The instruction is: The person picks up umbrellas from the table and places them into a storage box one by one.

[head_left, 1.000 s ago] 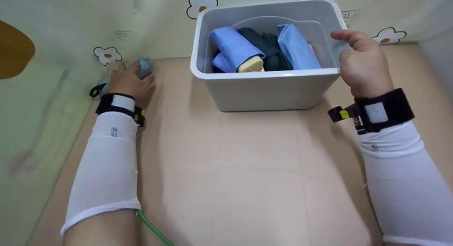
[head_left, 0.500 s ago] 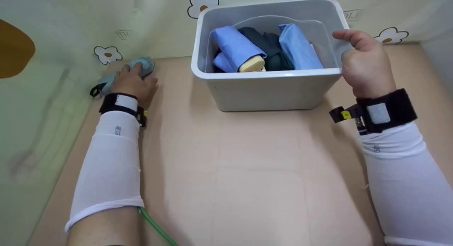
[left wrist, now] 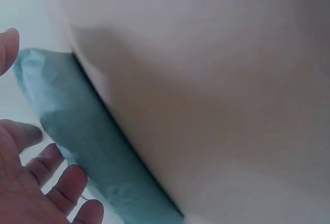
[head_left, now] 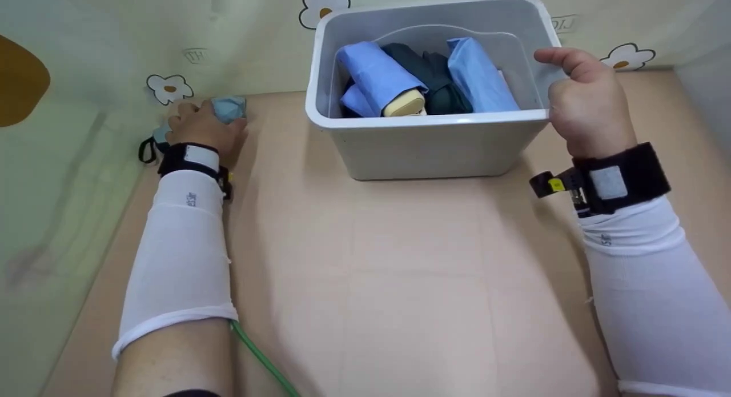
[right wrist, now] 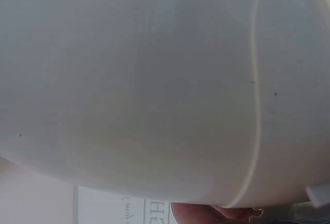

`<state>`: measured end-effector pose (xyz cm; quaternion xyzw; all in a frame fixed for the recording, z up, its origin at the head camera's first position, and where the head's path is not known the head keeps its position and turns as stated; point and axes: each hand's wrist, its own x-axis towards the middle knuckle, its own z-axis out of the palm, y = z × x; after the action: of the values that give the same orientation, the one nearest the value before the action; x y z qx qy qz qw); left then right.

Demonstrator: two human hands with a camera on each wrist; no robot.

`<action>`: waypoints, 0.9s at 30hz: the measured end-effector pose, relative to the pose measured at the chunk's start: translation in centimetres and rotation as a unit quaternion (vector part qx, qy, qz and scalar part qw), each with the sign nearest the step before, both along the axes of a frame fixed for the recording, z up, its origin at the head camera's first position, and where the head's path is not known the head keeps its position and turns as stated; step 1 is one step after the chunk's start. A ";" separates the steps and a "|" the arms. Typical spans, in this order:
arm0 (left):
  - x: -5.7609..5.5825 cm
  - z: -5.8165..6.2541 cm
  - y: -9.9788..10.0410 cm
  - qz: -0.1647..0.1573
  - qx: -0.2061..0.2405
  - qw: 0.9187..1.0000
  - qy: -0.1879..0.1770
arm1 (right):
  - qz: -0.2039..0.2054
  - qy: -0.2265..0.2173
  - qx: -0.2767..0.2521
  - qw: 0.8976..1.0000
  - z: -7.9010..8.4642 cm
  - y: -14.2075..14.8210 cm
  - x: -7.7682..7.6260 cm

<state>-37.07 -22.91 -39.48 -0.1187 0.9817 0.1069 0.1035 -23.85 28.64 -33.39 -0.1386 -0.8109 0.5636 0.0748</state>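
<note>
A light blue folded umbrella [head_left: 229,108] with a black wrist strap [head_left: 147,150] lies on the surface at the far left. My left hand [head_left: 203,125] lies over its middle, hiding part of it. In the left wrist view the fingers [left wrist: 69,185] are spread and slightly bent along the edge of the umbrella [left wrist: 98,136], not closed round it. My right hand [head_left: 588,103] grips the right rim of a white plastic bin [head_left: 428,151], its thumb extended over the edge. In the right wrist view the bin's wall [right wrist: 154,90] covers most of that hand.
Inside the bin are blue bundles [head_left: 482,77], one with a cream end [head_left: 405,103], and a dark green bundle [head_left: 437,80]. A flower-printed curtain [head_left: 257,43] borders the back and left of the beige surface [head_left: 411,283]. A green cable [head_left: 262,357] runs beside the left forearm.
My left hand has shifted slightly forward and now covers more of the umbrella's middle. The right hand and the bin have stayed in place.
</note>
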 end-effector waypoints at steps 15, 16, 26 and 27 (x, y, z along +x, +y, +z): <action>0.4 -0.8 0.5 -0.014 -0.004 1.000 0.016 | 0.002 -0.008 0.008 1.000 0.2 0.0 0.1; 0.3 -0.9 0.5 -0.021 -0.016 1.000 0.007 | 0.001 -0.009 0.006 1.000 0.2 0.0 0.1; 0.8 -0.4 1.0 -0.063 -0.022 0.997 -0.040 | 0.002 0.004 -0.004 1.000 0.0 0.0 0.0; 0.9 -0.3 1.1 -0.069 -0.022 0.997 -0.042 | 0.002 0.007 -0.010 1.000 0.0 -0.1 0.0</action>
<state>-36.14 -21.85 -39.78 -0.0574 0.9845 0.0729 0.1490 -23.89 28.59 -33.40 -0.1340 -0.8052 0.5724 0.0779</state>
